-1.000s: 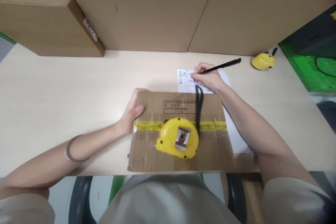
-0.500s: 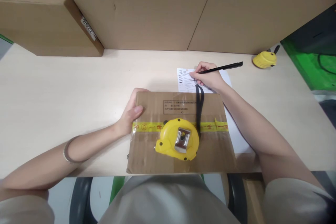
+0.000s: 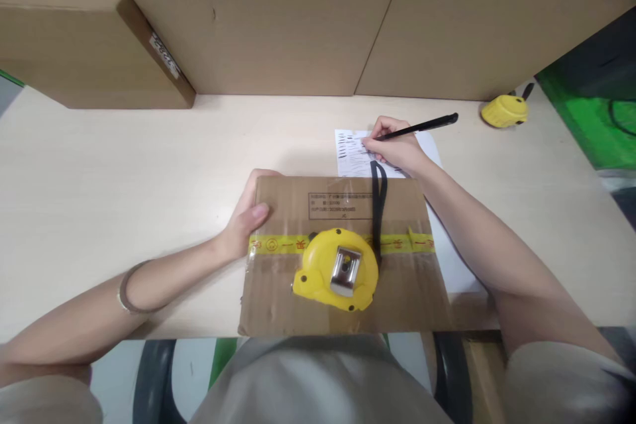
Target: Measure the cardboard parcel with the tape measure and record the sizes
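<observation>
A flat cardboard box (image 3: 397,278) sealed with yellow tape lies at the table's near edge. On top of it rests a yellow tape measure (image 3: 335,269) with a metal clip and a black strap. My left hand (image 3: 246,215) grips the box's left edge, thumb on top. My right hand (image 3: 392,144) is closed on a black pen (image 3: 427,125), its tip touching a white sheet of paper (image 3: 350,149) with handwritten lines, just beyond the box.
Large cardboard boxes (image 3: 278,20) stand along the back of the light wooden table (image 3: 124,165). A second yellow tape measure (image 3: 504,110) lies at the back right. A green bin (image 3: 606,112) is off the right side.
The pen tip has shifted slightly on the paper. My left hand stays on the box. The view has tilted a little.
</observation>
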{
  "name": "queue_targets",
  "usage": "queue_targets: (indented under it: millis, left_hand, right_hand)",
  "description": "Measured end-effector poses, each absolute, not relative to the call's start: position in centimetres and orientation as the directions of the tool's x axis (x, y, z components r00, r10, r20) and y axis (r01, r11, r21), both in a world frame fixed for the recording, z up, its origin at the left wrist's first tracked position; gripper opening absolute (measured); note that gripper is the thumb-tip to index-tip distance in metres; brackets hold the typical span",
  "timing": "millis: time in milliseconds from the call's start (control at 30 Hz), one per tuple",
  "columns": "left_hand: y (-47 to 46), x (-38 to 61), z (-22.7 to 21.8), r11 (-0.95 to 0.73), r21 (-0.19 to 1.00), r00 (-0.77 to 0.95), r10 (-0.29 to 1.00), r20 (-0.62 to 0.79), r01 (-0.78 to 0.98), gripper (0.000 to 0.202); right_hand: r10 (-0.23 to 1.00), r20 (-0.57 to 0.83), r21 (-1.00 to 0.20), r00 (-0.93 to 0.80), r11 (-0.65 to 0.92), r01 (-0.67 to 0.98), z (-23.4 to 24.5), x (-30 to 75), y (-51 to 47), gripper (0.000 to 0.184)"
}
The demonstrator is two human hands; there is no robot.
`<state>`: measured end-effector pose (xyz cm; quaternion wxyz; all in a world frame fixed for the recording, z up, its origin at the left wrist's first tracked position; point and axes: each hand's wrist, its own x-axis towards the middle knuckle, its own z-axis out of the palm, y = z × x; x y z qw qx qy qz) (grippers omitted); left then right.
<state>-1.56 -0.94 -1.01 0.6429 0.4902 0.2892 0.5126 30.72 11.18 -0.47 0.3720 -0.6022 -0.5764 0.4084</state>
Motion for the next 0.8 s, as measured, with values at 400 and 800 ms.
queue_targets:
  millis: [400, 800]
  left_hand:
    - [-1.06, -1.57, -0.72, 0.038, 0.932, 0.304, 0.949, 0.079, -0.361, 0.048]
    - [-1.24, -1.67, -0.70, 0.047, 0.942, 0.257, 0.965, 0.043, -0.333, 0.052]
  right_hand:
    - [0.999, -0.047, -0.919, 0.019, -0.051, 0.392, -0.70, 30.56, 11.26, 0.034]
    - [0.999, -0.039, -0.916, 0.019, -0.043, 0.399, -0.89, 30.67, 11.34, 0.034]
